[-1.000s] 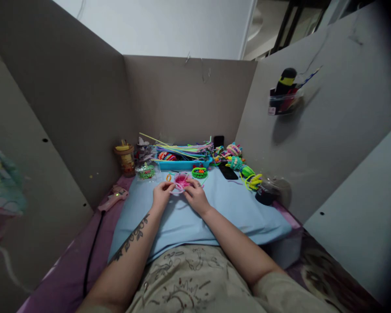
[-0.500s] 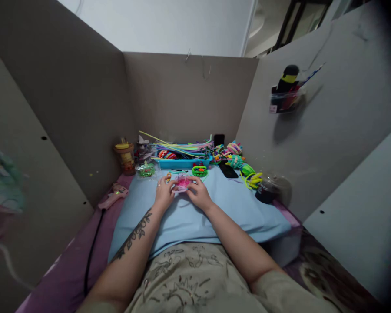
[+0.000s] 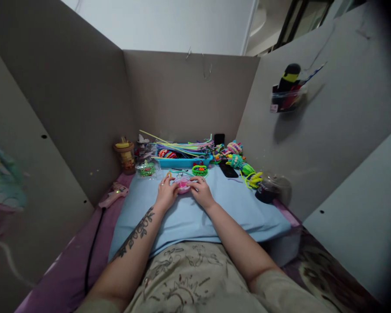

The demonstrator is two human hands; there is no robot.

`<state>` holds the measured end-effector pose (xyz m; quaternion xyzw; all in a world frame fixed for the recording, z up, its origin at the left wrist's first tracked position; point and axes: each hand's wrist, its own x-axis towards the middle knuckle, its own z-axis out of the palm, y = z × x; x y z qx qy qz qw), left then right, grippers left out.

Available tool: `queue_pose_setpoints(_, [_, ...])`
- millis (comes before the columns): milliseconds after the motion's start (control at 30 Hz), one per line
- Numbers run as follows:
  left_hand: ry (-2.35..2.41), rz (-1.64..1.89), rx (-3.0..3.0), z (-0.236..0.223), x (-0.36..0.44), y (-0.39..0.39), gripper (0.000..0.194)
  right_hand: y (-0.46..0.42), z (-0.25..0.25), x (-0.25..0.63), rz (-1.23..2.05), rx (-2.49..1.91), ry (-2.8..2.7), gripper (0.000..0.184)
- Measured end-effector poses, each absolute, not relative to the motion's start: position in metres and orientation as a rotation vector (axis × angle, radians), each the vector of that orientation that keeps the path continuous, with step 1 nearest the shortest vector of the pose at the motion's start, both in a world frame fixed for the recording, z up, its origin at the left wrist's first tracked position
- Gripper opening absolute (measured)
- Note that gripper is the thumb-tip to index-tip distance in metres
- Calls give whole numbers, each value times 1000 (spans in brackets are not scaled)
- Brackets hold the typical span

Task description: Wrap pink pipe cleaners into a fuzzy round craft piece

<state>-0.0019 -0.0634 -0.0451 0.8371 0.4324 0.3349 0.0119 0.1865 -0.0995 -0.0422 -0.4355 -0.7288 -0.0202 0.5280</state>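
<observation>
A small pink piece in a clear wrapper (image 3: pixel 183 184) lies on the light blue pillow (image 3: pixel 241 208) in front of me. My left hand (image 3: pixel 166 192) rests at its left side, fingers curled onto it. My right hand (image 3: pixel 200 190) rests at its right side, fingertips pressed on its edge. Both forearms lie along the pillow; the left one has a tattoo.
A blue tray (image 3: pixel 182 161) of coloured pipe cleaners stands at the pillow's far edge, with green rings (image 3: pixel 199 170), a jar (image 3: pixel 126 157), a phone (image 3: pixel 228 170) and fuzzy figures (image 3: pixel 236 161) around it. A pink glue gun (image 3: pixel 112 196) lies left. Grey panels wall in three sides.
Both hands have slid a little farther away along the pillow with the pink piece and lowered it from a lifted hold to lie flat.
</observation>
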Motion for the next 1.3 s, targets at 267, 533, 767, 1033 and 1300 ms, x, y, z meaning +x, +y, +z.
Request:
queue_pose_setpoints(267, [1342, 1092, 2560, -43, -3, -64, 17, -128, -29, 177, 35, -889, -1782, 24])
queue_pose_setpoints(533, [1162, 1098, 2539, -47, -5, -59, 13, -107, -28, 194, 112, -1067, -1992, 52])
queue_pose_setpoints(767, [1181, 1228, 2386, -44, -6, -62, 13, -89, -43, 193, 65, -1125, -2065, 15])
queue_pose_setpoints(1033, [1236, 1140, 2223, -47, -2, -63, 13, -96, -47, 167, 91, -1240, -1976, 13])
queue_pose_setpoints(1300, [1345, 1094, 2118, -49, -2, -59, 21, -94, -48, 159, 190, -1357, -1952, 18])
